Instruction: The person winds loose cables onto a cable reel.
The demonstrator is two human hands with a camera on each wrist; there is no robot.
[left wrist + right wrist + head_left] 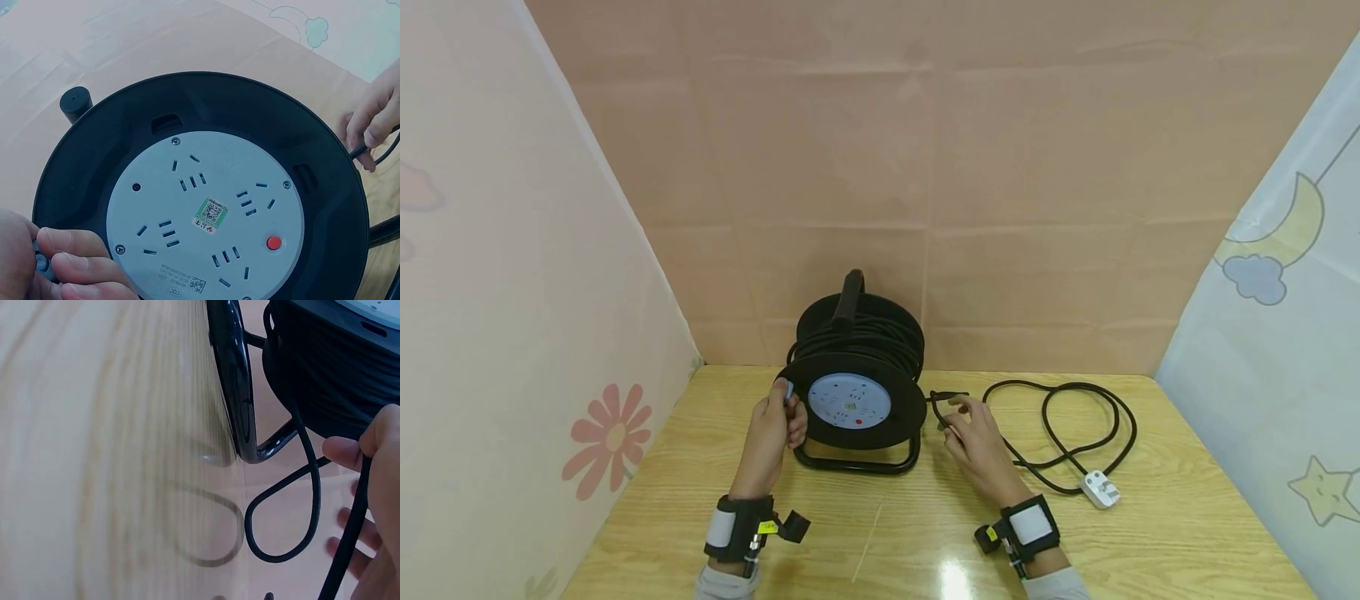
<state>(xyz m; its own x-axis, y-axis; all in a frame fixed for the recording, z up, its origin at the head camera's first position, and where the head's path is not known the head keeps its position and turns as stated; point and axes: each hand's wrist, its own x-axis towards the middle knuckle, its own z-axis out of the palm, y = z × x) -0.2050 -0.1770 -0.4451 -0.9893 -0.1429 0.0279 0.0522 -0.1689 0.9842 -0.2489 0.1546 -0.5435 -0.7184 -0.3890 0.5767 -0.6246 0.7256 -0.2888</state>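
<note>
A black cable reel (pixel 907 417) stands upright on a black tube frame (pixel 857 467), black cable wound on its drum. Its front disc carries a pale blue socket panel (pixel 206 181) with a red button (pixel 274 243). At the disc's left edge, my left hand (pixel 772 425) grips the small grey-blue crank knob (pixel 42 262) with curled fingers. To the right of the reel, my right hand (pixel 977 442) pinches the black cable (pixel 350 540) between thumb and index finger, its other fingers spread behind. Between this hand and the drum, the cable hangs in a loop (pixel 250 519).
More cable (pixel 1131 433) lies in loose loops on the wooden table (pixel 1187 517) to the right, ending in a white plug (pixel 1100 489). Atop the reel is a black carry handle (pixel 848 304). A brown-papered wall (pixel 1000 208) stands behind, with patterned sheets at both sides.
</note>
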